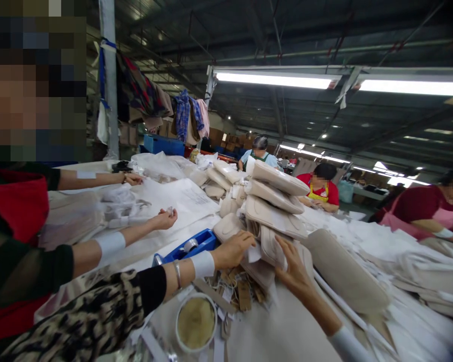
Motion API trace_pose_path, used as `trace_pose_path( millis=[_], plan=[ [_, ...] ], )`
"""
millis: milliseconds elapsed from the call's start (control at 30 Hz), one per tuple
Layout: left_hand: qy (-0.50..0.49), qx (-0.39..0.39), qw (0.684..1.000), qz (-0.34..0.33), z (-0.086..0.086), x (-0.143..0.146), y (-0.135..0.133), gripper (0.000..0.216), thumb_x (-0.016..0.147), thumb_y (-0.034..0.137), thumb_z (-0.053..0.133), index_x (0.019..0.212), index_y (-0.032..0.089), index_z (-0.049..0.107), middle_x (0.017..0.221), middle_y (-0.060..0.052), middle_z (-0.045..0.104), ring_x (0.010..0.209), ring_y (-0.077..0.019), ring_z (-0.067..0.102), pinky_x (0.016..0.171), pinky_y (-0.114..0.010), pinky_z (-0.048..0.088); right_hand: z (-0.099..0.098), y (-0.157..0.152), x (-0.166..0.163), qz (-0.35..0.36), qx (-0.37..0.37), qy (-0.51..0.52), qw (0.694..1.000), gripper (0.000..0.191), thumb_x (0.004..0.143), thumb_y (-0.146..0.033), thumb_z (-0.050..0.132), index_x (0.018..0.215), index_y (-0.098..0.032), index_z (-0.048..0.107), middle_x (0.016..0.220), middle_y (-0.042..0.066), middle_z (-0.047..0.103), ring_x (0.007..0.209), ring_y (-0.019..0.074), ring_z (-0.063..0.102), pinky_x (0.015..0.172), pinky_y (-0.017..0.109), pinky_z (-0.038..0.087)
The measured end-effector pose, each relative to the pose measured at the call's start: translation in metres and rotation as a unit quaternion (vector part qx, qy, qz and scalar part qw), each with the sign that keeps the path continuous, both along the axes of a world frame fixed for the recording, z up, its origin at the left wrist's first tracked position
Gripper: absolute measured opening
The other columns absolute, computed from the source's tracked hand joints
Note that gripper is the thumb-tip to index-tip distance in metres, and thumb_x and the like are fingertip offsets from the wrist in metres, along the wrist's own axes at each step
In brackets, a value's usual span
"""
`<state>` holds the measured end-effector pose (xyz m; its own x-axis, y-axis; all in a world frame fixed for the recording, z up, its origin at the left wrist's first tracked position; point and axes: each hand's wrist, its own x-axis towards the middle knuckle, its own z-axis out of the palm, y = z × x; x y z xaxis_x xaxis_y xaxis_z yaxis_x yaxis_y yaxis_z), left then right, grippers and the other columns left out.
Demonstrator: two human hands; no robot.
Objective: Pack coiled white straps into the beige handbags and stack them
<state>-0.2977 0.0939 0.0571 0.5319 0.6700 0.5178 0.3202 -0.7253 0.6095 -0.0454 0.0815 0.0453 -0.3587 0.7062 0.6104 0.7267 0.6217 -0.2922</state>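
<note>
My left hand reaches in from the lower left, fingers curled together beside a pile of beige bags. A small piece of white paper shows just under its fingertips; what they pinch, if anything, is hidden. My right hand is open, with thumb and fingers apart, against the front of a small beige bag. Above both hands, several padded beige bags lie stacked and leaning. Brown cardboard tags with strings lie loose below my left wrist.
A blue tape dispenser stands left of my hands. Nearer me is a round white tub with tan contents. A co-worker's hand pinches something small at left. A larger beige bag lies at right. Other people work across the table.
</note>
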Motion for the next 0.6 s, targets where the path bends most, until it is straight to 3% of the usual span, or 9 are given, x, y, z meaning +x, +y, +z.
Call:
trace_pose_path(
  millis=[133,300,367,500,600],
  plan=[
    [-0.014,-0.005,1.0,0.027,-0.008,0.013,0.004,0.03,0.07,0.001,0.048,0.091,0.017,0.063,0.114,-0.008,0.061,0.115,-0.021,0.052,0.107,-0.034,0.039,-0.027,-0.004,-0.021,-0.082,0.05,-0.064,0.993,0.075,0.073,-0.009,0.043,0.147,-0.014,0.031,0.148,0.015,0.036,0.138,0.0298,0.031,0.109,0.049,0.035],
    [-0.054,-0.049,0.992,0.1,-0.009,0.025,0.015,0.004,0.077,0.018,0.059,0.078,0.016,0.064,0.088,-0.005,0.065,0.091,-0.0195,0.059,0.087,-0.03,0.046,-0.04,0.004,-0.028,-0.134,0.068,-0.021,0.988,0.066,0.08,-0.009,0.037,0.145,-0.02,0.035,0.147,0.014,0.04,0.13,0.0315,0.036,0.1,0.054,0.038],
    [-0.07,-0.073,0.986,0.133,-0.007,0.028,0.018,0.005,0.077,0.021,0.061,0.076,0.016,0.063,0.081,-0.003,0.065,0.082,-0.0184,0.059,0.079,-0.029,0.046,-0.043,0.005,-0.029,-0.133,0.057,0.004,0.989,0.066,0.081,-0.011,0.037,0.146,-0.023,0.034,0.148,0.012,0.039,0.129,0.0322,0.036,0.098,0.055,0.037],
    [-0.097,-0.118,0.973,0.171,-0.004,0.032,0.023,0.019,0.071,0.021,0.063,0.091,0.019,0.063,0.069,0.004,0.062,0.064,-0.0138,0.056,0.066,-0.024,0.043,-0.046,0.005,-0.032,-0.127,0.039,0.03,0.991,0.066,0.082,-0.015,0.039,0.147,-0.025,0.034,0.15,0.01,0.037,0.126,0.0331,0.036,0.096,0.054,0.037],
    [-0.112,-0.125,0.973,0.158,-0.004,0.033,0.025,0.014,0.071,0.023,0.062,0.085,0.018,0.063,0.071,0.004,0.062,0.069,-0.0129,0.056,0.068,-0.022,0.043,-0.045,0.005,-0.035,-0.129,0.035,0.051,0.99,0.063,0.084,-0.015,0.038,0.146,-0.024,0.036,0.149,0.009,0.038,0.125,0.0325,0.036,0.096,0.052,0.036]
  ],
)
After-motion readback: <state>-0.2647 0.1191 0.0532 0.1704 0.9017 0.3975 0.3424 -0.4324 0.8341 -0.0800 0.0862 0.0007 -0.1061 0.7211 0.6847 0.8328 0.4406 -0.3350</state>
